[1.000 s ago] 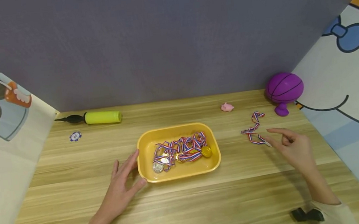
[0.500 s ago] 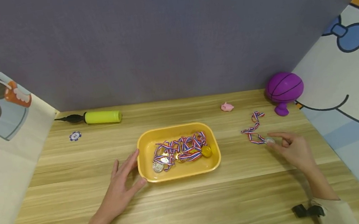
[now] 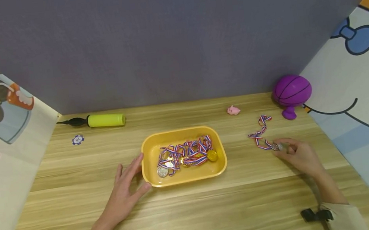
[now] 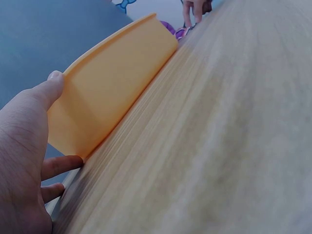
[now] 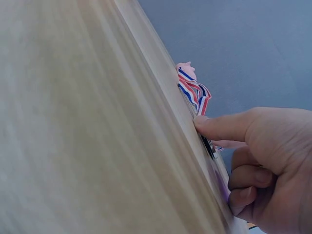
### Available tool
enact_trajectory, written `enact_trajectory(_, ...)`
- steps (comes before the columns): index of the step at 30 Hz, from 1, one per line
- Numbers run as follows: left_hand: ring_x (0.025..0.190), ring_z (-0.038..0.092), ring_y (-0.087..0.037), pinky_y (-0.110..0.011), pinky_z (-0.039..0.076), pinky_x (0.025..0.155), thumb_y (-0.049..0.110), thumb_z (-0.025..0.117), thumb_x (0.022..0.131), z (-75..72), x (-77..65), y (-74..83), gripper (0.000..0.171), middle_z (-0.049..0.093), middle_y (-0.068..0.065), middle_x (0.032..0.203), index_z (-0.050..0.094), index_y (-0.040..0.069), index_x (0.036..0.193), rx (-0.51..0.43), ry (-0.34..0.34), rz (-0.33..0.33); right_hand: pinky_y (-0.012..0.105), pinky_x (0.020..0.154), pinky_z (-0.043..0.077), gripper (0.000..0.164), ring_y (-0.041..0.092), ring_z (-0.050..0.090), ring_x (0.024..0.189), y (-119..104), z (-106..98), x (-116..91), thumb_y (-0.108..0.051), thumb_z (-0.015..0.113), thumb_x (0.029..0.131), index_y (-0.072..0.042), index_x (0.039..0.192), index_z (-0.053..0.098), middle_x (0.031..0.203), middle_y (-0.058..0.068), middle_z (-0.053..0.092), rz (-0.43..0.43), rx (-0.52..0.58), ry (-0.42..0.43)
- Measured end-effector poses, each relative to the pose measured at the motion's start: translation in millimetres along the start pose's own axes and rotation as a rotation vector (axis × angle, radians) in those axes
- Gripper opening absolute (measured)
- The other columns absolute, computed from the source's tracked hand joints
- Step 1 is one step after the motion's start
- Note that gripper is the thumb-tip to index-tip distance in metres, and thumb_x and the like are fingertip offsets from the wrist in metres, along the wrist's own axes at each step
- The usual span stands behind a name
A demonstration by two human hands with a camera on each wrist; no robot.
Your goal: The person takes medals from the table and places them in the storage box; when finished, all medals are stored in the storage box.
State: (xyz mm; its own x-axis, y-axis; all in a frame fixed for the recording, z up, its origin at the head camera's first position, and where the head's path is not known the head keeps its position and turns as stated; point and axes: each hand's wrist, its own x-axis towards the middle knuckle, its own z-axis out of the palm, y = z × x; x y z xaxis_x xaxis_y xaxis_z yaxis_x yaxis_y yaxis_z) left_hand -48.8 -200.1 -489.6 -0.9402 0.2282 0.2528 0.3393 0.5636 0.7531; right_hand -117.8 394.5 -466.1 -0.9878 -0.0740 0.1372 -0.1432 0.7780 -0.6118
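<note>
A silver medal on a red, white and blue ribbon is on the right part of the table. My right hand pinches the medal by its edges between thumb and index finger, the other fingers curled in. In the right wrist view the thumb is low by the tabletop. At the middle stands a yellow plastic tray with several gold and silver medals and tangled ribbons inside. Spread around its left end, my left hand touches it, the thumb at the rim and fingers against the side.
A pink toy pig and a purple basketball-patterned balloon lie toward the back right. At the back left are a yellow-green hand pump and a poker chip. A grey partition bounds the table's far edge.
The silver medal has turned from nearly edge-on to lying flatter in my right fingertips, and that hand has shifted slightly. My left hand and the tray have stayed put.
</note>
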Motion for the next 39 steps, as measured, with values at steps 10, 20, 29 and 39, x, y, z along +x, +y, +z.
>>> enact_trajectory(10, 0.159, 0.040, -0.048, -0.069, -0.005, 0.135, 0.031, 0.081, 0.101, 0.4, 0.5, 0.8, 0.092, 0.053, -0.011, 0.168, 0.029, 0.030, 0.178, 0.012, -0.001, -0.004, 0.029, 0.046, 0.033, 0.034, 0.002, 0.036, 0.055, -0.9, -0.9, -0.7, -0.008, 0.090, 0.092, -0.001, 0.124, 0.078, 0.063, -0.010, 0.042, -0.003, 0.008, 0.005)
enact_trajectory(20, 0.160, 0.039, -0.049, -0.068, -0.005, 0.135, 0.031, 0.081, 0.102, 0.5, 0.1, 0.2, 0.092, 0.052, -0.010, 0.170, 0.028, 0.030, 0.178, 0.015, -0.001, -0.007, 0.027, 0.051, 0.034, 0.032, 0.003, 0.038, 0.057, -2.8, 0.9, -0.4, -0.010, 0.091, 0.093, 0.000, 0.120, 0.079, 0.065, -0.005, 0.046, 0.036, -0.051, 0.008)
enact_trajectory(29, 0.160, 0.039, -0.048, -0.069, -0.005, 0.135, 0.031, 0.081, 0.101, 0.8, 0.3, -0.6, 0.092, 0.052, -0.010, 0.169, 0.029, 0.030, 0.178, 0.012, 0.001, -0.001, 0.028, 0.050, 0.032, 0.028, 0.004, 0.038, 0.058, -2.3, 4.2, -1.6, -0.011, 0.091, 0.092, 0.001, 0.115, 0.080, 0.065, -0.008, 0.043, 0.032, -0.032, 0.052)
enact_trajectory(39, 0.159, 0.040, -0.048, -0.070, -0.004, 0.135, 0.030, 0.082, 0.101, 0.8, 0.9, -0.7, 0.092, 0.053, -0.010, 0.169, 0.030, 0.029, 0.177, 0.010, 0.006, 0.005, 0.023, 0.047, 0.034, 0.027, 0.000, 0.037, 0.053, -6.0, 7.6, -0.9, -0.003, 0.094, 0.084, 0.001, 0.108, 0.083, 0.059, -0.009, 0.044, -0.026, -0.012, 0.204)
